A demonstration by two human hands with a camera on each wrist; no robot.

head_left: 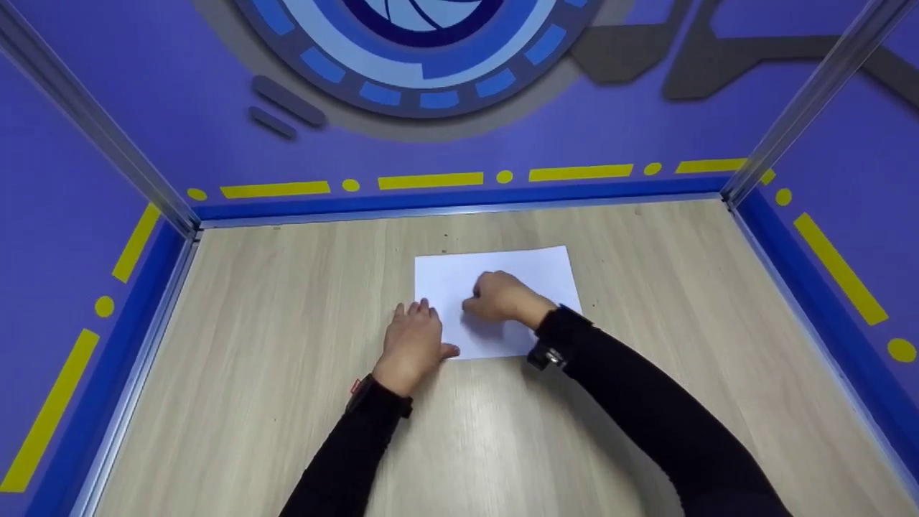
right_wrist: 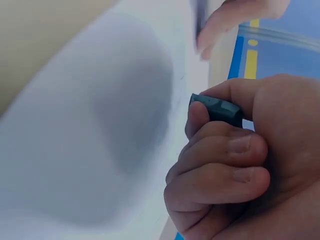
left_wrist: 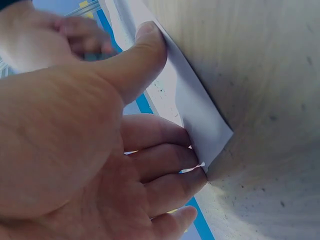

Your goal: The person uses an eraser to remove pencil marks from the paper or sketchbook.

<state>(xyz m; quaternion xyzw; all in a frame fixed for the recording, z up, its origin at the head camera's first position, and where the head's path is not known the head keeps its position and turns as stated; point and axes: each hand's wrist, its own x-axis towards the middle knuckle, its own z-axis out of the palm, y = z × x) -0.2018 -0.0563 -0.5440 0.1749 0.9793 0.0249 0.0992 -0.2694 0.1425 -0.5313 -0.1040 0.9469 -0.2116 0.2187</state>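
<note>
A white sheet of paper (head_left: 542, 269) lies on the wooden table. My right hand (head_left: 499, 296) is over its middle, fingers curled, pinching a small dark green block (right_wrist: 222, 110) that looks like an eraser. In the head view the hand hides this block. My left hand (head_left: 413, 341) rests at the sheet's near left corner with its fingers extended. The left thumb (left_wrist: 147, 47) lies along the paper's near edge, and the other fingers reach the left edge. Faint marks show on the paper in the right wrist view.
Dark specks (left_wrist: 282, 204) are scattered on the wooden table (head_left: 287, 323) around the paper. Purple panels (head_left: 179, 86) with yellow dashes and metal rails (head_left: 459, 210) enclose the table at the back and both sides.
</note>
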